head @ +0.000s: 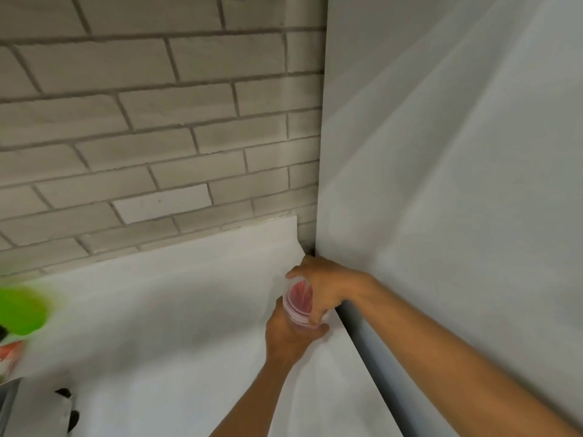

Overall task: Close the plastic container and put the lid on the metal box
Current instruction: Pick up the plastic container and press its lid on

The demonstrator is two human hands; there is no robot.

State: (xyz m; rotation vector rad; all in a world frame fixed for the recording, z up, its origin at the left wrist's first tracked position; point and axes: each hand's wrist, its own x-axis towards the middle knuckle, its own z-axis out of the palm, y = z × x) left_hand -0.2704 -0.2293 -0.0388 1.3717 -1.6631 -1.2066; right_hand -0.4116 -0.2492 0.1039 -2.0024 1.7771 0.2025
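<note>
A clear round plastic container (298, 305) with something red inside stands on the white counter (176, 310), in the far right corner by the tall white panel. My left hand (288, 337) wraps around its body from below. My right hand (321, 287) covers its top and right side, fingers curled over the rim where a clear lid seems to sit. A grey metal edge (9, 398) shows at the bottom left; whether it belongs to the metal box I cannot tell.
A grey brick wall (151, 121) runs behind the counter. A tall white panel (441, 184) closes the right side. At the left edge sit a blurred green object (22, 310), a red-and-white item (11, 353) and dark shapes (67, 405).
</note>
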